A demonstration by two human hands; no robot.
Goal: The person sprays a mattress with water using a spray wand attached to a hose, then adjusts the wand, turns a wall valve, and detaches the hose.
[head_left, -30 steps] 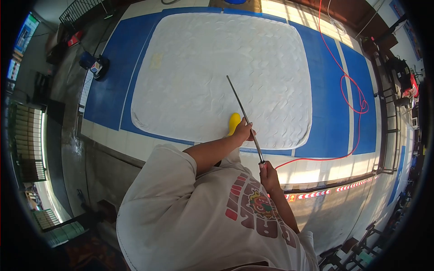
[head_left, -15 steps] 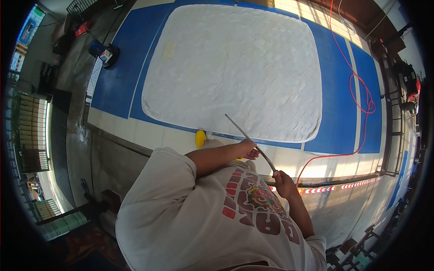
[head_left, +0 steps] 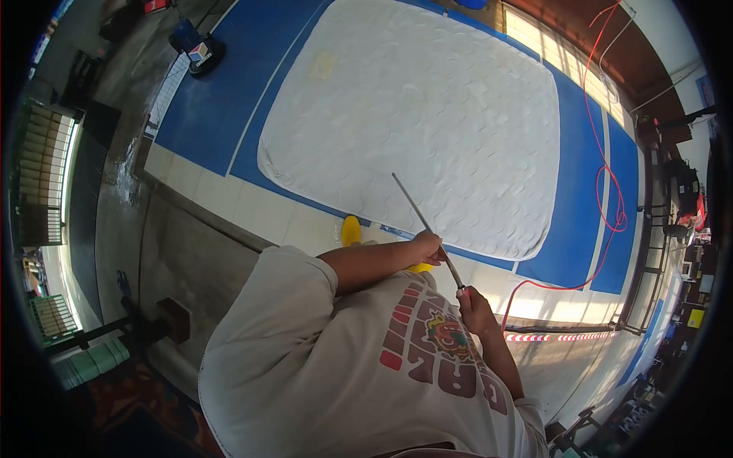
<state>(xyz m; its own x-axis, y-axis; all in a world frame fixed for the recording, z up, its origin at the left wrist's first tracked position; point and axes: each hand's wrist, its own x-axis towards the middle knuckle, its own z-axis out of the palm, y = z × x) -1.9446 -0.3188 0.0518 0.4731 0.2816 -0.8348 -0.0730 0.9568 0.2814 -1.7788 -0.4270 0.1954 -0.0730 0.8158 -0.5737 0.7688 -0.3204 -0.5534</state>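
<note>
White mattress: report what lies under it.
Blue matting shows along the left, right and near edges of the mattress, which appears to rest on it. Whatever lies beneath its middle is covered and cannot be seen.

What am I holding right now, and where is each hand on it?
A thin metal wand: the left hand is around its middle, the right hand at its near end.
</note>
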